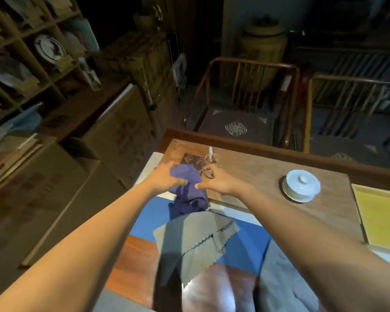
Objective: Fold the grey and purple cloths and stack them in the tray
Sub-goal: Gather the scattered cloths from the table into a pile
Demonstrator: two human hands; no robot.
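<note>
The purple cloth (188,188) lies bunched in the middle of the frame, across the near edge of the wooden tea tray (268,176) and the white-bordered blue mat (144,219) under it. The left hand (164,176) rests on the cloth's upper left part, fingers spread and bent over the fabric with the thumb pointing right; whether it pinches the cloth or only presses on it cannot be told. The right hand (214,180) sits just right of the cloth, thumb tip at the fabric's edge, its fingers curled; what they have hold of is hidden. Below the purple cloth, overlapping its lower edge, one grey cloth (194,239) with zigzag edges lies loosely folded in layers and hangs down over the mat. So there is one purple cloth and one grey one, and two hands. A small clear glass cup (212,159) stands just beyond the right hand. One white lidded tea bowl (302,185) on its saucer stands well to the right on the tray. At the right edge lies a yellow tray (383,217). Two wooden chairs (245,102) stand in the upper right of the frame.
</note>
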